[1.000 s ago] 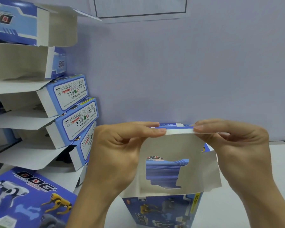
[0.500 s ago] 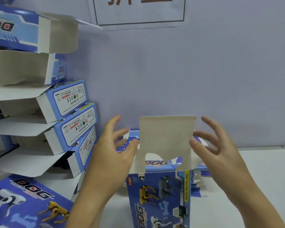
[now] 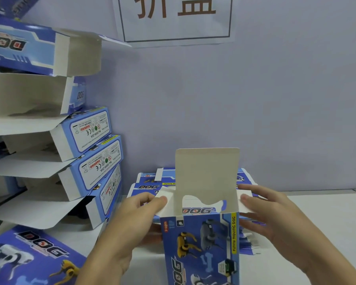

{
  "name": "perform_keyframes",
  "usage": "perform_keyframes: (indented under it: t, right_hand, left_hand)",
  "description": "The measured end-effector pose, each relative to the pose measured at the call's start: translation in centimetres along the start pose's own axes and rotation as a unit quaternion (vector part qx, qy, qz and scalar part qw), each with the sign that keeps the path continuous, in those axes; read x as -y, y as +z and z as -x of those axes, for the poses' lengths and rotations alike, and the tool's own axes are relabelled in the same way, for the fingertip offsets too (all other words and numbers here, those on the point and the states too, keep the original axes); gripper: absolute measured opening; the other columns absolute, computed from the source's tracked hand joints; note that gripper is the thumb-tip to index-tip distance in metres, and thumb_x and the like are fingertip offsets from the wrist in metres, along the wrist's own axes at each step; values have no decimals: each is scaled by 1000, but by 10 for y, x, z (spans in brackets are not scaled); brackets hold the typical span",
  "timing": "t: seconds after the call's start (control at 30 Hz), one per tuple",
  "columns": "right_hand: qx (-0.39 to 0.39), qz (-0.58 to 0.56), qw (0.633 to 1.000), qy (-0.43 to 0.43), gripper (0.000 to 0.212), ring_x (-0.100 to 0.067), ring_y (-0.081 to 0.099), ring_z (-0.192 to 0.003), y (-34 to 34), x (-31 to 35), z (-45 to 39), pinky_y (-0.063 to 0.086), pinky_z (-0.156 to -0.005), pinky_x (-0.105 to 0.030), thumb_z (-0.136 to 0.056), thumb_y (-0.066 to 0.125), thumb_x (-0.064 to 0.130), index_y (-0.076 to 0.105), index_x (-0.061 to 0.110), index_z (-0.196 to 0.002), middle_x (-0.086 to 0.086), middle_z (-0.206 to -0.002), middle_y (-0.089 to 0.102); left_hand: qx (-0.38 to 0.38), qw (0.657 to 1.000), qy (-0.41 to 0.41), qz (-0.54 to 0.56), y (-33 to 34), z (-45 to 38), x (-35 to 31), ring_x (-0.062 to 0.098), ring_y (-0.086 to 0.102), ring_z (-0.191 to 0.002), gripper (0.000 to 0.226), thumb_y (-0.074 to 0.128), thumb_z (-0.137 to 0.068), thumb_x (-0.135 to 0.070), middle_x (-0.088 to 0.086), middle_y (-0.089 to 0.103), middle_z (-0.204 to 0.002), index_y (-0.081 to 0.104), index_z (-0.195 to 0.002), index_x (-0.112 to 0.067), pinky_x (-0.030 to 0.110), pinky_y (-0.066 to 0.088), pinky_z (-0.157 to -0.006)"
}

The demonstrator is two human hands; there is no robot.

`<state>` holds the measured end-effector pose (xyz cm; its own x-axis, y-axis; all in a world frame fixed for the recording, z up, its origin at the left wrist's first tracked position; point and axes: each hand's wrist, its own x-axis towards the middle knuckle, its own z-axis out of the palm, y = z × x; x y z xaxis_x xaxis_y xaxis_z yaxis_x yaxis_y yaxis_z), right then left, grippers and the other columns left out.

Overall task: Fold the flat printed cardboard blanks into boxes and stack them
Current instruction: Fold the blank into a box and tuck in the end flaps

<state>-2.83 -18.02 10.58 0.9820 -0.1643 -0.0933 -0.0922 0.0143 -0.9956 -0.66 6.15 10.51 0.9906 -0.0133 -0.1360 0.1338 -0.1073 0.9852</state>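
The left hand [image 3: 130,221] pinches the left side flap [image 3: 162,202] of the upright box [image 3: 201,243]; the right hand [image 3: 275,221] touches the right flap [image 3: 245,204] with straight, slightly spread fingers.

A white paper sign with a dark thin border [image 3: 176,19] hangs on the pale wall and carries two large brown Chinese characters, 折盖, cut off at the top. Below that sign, the upright blue printed cardboard box [image 3: 201,247] reads "DOG" along its top edge and again down its front, with "FUNNY MOVING DOG" on a yellow strip at its right side. Left of the sign, the leaning stack of folded blue boxes [image 3: 90,153] shows white end labels reading "WARNING", a CE mark and "No. 5599-20A". The flat blue blanks [image 3: 150,185] behind the upright box show "DOG", "TOP" and "FUNNY M".
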Motion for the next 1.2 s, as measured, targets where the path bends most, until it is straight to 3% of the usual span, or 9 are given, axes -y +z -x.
perform_keyframes:
  t: [0.23,0.37,0.67,0.9,0.93,0.97,1.0,1.03,1.2]
  right_hand:
    - [-10,-15,1000,-12,23,-24,72,-92,0,-6,-8,57,-68,-38,-102,50,17,71,23,-107,-2,-92,77]
    - [-63,-85,994,-23,29,-27,68,-81,-8,-15,-14,52,-64,-36,-100,45,12,74,16,-105,-6,-82,75]
    - [102,-355,925,-88,63,-34,62,-107,-20,-25,-15,47,-85,-47,-84,64,52,62,10,-132,-15,-125,65]
    - [51,-178,975,-126,98,-33,58,-115,29,-32,-8,45,-93,-35,-61,55,64,45,13,-145,-18,-137,56]
    - [49,-184,973,-127,61,-33,59,-107,27,-37,-7,45,-81,-25,-95,55,44,43,9,-144,-20,-134,56]
    - [41,-135,979,-144,83,-30,62,-99,33,-39,-7,45,-69,-17,-72,8,-17,42,9,-143,-16,-128,58]
    - [-2,-147,983,-114,65,-23,67,-90,38,-34,-9,47,-57,-14,-91,56,54,44,15,-141,-8,-118,62]
    - [4,-129,986,-105,107,-17,71,-85,42,-37,-16,52,-56,-17,-42,55,77,47,25,-135,-2,-112,66]
    - [-28,-129,986,-100,53,-15,72,-89,46,-46,-25,57,-50,-25,-56,55,67,47,49,-105,-2,-109,67]
  left_hand:
    - [124,990,27,62,5,-6,13,18,70,-107,65,70,-73,-59,-4,70,-122,51,-131,-36,39,55,-95]
    - [308,944,88,-84,2,-4,19,-8,50,-127,97,89,-55,-53,-36,48,-135,21,-125,-64,10,48,-91]
    - [177,969,166,-42,14,-21,37,7,64,-112,74,97,-54,-27,-22,66,-113,60,-109,-60,25,58,-80]
    - [172,967,128,138,25,-17,35,28,75,-93,112,96,-12,-59,1,76,-101,55,-113,-35,35,61,-64]
    - [164,966,124,155,28,-18,35,28,75,-89,113,96,-11,-59,2,77,-98,54,-113,-32,34,61,-62]
    - [148,967,122,167,30,-19,35,29,76,-86,112,96,-12,-59,3,77,-95,54,-112,-31,35,61,-62]
    - [129,968,120,177,32,-21,35,30,76,-85,109,96,-17,-59,3,77,-93,54,-113,-29,38,62,-63]
    - [108,970,118,184,33,-24,37,31,75,-85,101,94,-28,-58,5,77,-93,54,-115,-26,42,62,-65]
    - [79,970,108,205,33,-35,47,37,74,-90,74,80,-49,-44,13,75,-101,54,-116,-26,46,61,-72]
